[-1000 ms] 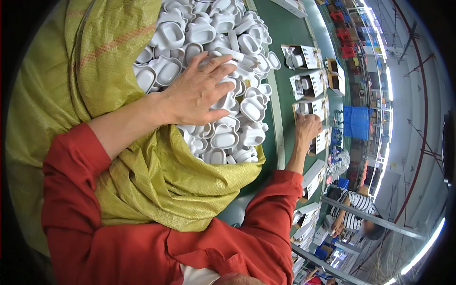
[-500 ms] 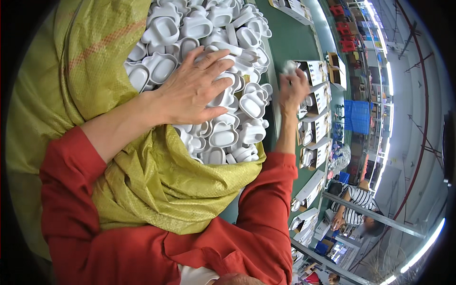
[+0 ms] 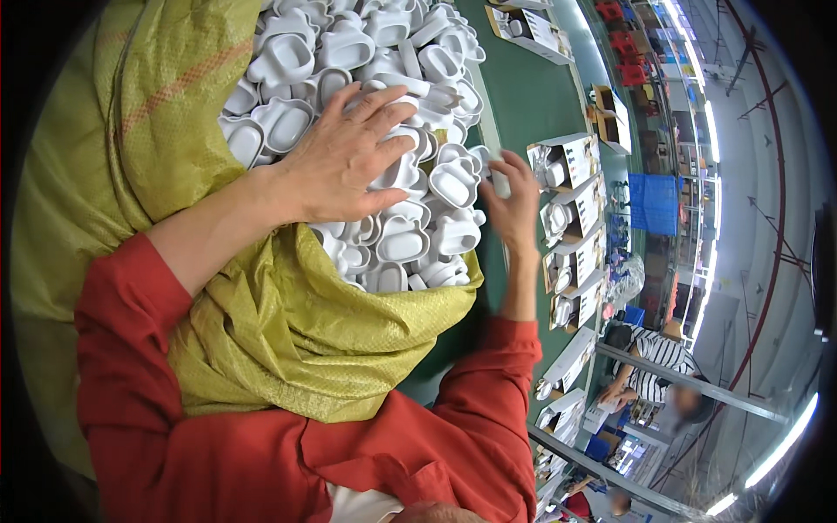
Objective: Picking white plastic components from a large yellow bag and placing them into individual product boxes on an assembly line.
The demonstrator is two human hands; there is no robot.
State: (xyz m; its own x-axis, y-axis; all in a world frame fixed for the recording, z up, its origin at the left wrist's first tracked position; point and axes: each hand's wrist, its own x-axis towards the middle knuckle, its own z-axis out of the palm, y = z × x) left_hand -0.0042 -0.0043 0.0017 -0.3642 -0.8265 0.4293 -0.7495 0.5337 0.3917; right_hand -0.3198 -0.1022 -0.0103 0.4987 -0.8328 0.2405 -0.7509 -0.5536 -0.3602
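Note:
My left hand [image 3: 353, 157] lies open, fingers spread, on a heap of white shallow plastic dishes [image 3: 455, 185] with wavy rims. The heap fills a yellow-green woven sack [image 3: 340, 340] whose mouth is folded down around it. Just right of the heap, my right hand [image 3: 516, 199] pinches a white plastic piece [image 3: 500, 180] between thumb and fingers; its full shape is hidden. Nearest to that hand on the right is an open printed box [image 3: 571, 159] with white parts inside.
A green belt [image 3: 530, 96] runs past the sack, carrying a row of open boxes [image 3: 575, 261]. Another open box [image 3: 613, 118] stands beyond it, near a blue crate [image 3: 654, 205]. A person in a striped shirt [image 3: 658, 357] works at the lower right.
My right hand has moved left, from above a box to the heap's edge. The boxes on the belt have shifted down the picture. My left hand stays on the heap.

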